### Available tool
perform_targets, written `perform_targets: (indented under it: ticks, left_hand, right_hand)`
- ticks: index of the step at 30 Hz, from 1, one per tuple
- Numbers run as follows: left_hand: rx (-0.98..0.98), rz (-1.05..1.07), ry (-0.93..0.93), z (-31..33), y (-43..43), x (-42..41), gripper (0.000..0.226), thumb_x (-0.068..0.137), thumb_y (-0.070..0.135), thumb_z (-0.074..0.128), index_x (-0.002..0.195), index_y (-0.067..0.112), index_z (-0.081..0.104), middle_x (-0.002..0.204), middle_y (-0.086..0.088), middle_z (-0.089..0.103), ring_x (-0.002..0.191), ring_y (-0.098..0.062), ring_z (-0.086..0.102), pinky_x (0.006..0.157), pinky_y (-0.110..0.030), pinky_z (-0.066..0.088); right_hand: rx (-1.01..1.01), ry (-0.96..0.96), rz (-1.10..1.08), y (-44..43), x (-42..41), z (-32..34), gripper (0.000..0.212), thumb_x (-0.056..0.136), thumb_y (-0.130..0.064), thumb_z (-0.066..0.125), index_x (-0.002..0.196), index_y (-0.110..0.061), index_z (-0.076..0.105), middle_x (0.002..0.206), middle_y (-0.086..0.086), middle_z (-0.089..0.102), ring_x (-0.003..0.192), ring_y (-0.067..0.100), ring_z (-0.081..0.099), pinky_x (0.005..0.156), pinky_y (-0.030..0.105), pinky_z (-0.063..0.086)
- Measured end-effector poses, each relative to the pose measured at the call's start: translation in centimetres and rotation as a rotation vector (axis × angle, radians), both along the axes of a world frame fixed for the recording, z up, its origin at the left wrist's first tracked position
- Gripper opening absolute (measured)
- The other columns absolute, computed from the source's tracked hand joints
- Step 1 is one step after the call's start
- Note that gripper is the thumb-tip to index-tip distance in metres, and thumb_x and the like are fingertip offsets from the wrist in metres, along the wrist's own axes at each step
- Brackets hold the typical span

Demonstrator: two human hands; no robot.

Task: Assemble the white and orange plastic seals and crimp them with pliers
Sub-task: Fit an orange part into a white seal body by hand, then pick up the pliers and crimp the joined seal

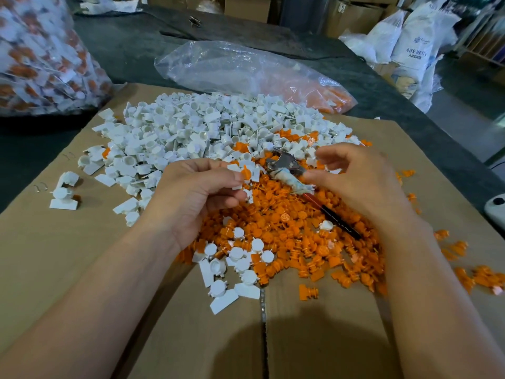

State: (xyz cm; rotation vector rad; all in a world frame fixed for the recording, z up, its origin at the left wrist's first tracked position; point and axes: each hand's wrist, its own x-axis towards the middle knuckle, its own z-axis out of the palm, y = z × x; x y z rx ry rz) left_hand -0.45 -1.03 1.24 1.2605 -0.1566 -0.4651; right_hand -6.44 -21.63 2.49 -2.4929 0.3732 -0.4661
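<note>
A seal (246, 173), white body with an orange part, is pinched at the fingertips of the left hand (196, 192), above the line where the two piles meet. The right hand (355, 184) is curled just beside the taped handle of the pliers (289, 181); whether anything is grasped cannot be told, as the fingers are blurred. The pliers are lying on the orange pile (300, 247), head toward the white pile (185, 132). Both piles are spread on cardboard (82, 269).

Progress, as judged: the held seal is being fitted and is not yet crimped. A bag (41, 56) at far left is packed with white-and-orange pieces, probably finished. Much loose stock is left.
</note>
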Motion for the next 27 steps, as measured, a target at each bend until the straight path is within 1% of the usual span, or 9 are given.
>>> perform_targets:
  ticks: [3,5,10,13,16,18,22,25,27]
  left_hand:
    - [-0.001,0.005,0.005,-0.1,0.0,0.1,0.011,0.068,-0.004,0.065,0.069,0.002,0.056,0.040,0.000,0.055,0.042,-0.011,0.061,0.038,-0.013,0.045]
    - [-0.006,0.007,0.003,-0.1,0.0,0.1,0.012,0.071,-0.005,0.064,0.067,0.002,0.055,0.039,0.000,0.054,0.042,-0.011,0.061,0.038,-0.013,0.045]
    - [-0.020,0.003,0.003,-0.3,0.0,0.2,0.012,0.071,-0.005,0.064,0.066,0.002,0.056,0.039,0.001,0.054,0.043,-0.011,0.062,0.039,-0.013,0.045]
    - [-0.026,0.000,0.003,-0.3,0.0,0.2,0.011,0.067,-0.003,0.066,0.066,0.002,0.056,0.040,0.001,0.054,0.043,-0.011,0.062,0.038,-0.013,0.045]
    - [-0.026,0.003,-0.006,-0.4,0.0,0.2,0.012,0.065,-0.002,0.066,0.062,0.004,0.056,0.040,0.000,0.054,0.043,-0.012,0.062,0.038,-0.013,0.045]
    - [-0.034,0.003,-0.009,-0.4,0.0,0.3,0.010,0.057,0.002,0.068,0.056,0.007,0.058,0.041,-0.001,0.055,0.044,-0.012,0.062,0.038,-0.013,0.045]
    - [-0.060,-0.004,-0.017,-0.4,0.0,0.3,0.011,0.051,0.007,0.068,0.051,0.009,0.058,0.042,0.000,0.055,0.045,-0.012,0.063,0.039,-0.014,0.046]
    - [-0.090,0.010,-0.007,-0.6,0.0,0.5,0.020,0.058,0.001,0.069,0.045,0.014,0.061,0.046,-0.001,0.059,0.046,-0.012,0.062,0.040,-0.014,0.046]
    - [-0.108,0.040,-0.011,-0.7,-0.2,0.5,0.020,0.067,-0.003,0.067,0.053,0.010,0.061,0.049,-0.002,0.061,0.046,-0.012,0.062,0.041,-0.015,0.047]
  right_hand:
    - [-0.111,0.301,-0.028,-1.0,-0.1,0.1,0.074,0.067,-0.049,0.072,0.132,-0.022,0.047,0.133,-0.001,0.050,0.119,0.015,0.047,0.093,0.029,0.036]
    - [-0.193,0.449,-0.005,-0.6,-0.2,0.0,0.089,0.066,-0.056,0.069,0.140,-0.022,0.035,0.143,0.002,0.039,0.129,0.021,0.037,0.099,0.033,0.032]
    - [-0.325,0.546,-0.023,-0.5,0.1,-0.4,0.095,0.065,-0.059,0.069,0.142,-0.021,0.028,0.145,0.006,0.034,0.132,0.024,0.031,0.103,0.039,0.031]
    - [-0.312,0.549,-0.065,-0.5,0.3,-0.4,0.091,0.064,-0.060,0.069,0.138,-0.020,0.037,0.137,0.007,0.040,0.125,0.025,0.037,0.097,0.037,0.035]
    - [-0.352,0.487,-0.101,-0.1,0.6,-0.7,0.072,0.063,-0.055,0.071,0.123,-0.020,0.051,0.111,0.003,0.048,0.104,0.021,0.044,0.078,0.032,0.039]
    - [-0.391,0.402,-0.118,0.2,0.7,-0.8,0.059,0.064,-0.049,0.070,0.112,-0.018,0.057,0.098,0.000,0.046,0.092,0.017,0.043,0.068,0.029,0.034]
    - [-0.387,0.273,-0.126,0.1,0.2,-0.2,0.044,0.065,-0.041,0.069,0.102,-0.018,0.063,0.091,-0.001,0.053,0.084,0.015,0.045,0.058,0.028,0.032]
    - [-0.261,0.209,-0.125,0.1,-0.4,0.8,0.044,0.064,-0.035,0.068,0.105,-0.019,0.064,0.086,-0.003,0.056,0.079,0.014,0.050,0.061,0.027,0.038]
    - [-0.217,0.157,-0.130,0.2,-0.7,1.2,0.046,0.066,-0.029,0.068,0.111,-0.019,0.062,0.087,-0.004,0.054,0.080,0.014,0.051,0.066,0.027,0.038]
